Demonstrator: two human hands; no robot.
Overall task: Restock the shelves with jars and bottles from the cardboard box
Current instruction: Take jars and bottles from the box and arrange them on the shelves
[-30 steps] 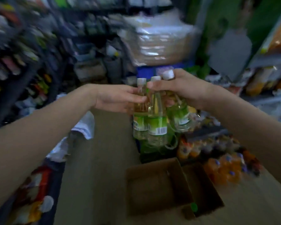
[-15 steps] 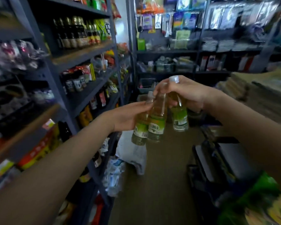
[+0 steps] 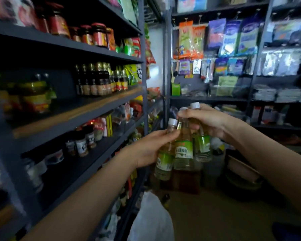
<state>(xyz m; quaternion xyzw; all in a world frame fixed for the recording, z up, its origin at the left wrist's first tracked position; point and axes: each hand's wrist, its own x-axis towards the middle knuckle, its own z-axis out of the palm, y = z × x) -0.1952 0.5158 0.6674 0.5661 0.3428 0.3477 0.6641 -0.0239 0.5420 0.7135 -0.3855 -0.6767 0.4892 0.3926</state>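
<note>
I carried three green-labelled bottles bunched together in front of the shelves, my right hand (image 3: 203,120) clamped round the necks of two bottles (image 3: 193,145), my left hand (image 3: 151,146) wrapped round the third bottle (image 3: 165,159) just beside them, probably to save trips. To the left of my hands stood the shelf unit (image 3: 87,108) with a free stretch beside dark sauce bottles (image 3: 94,80). The cardboard box was out of view.

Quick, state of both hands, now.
Left hand: closed on the left bottle.
Right hand: closed on the necks of the other two bottles.
</note>
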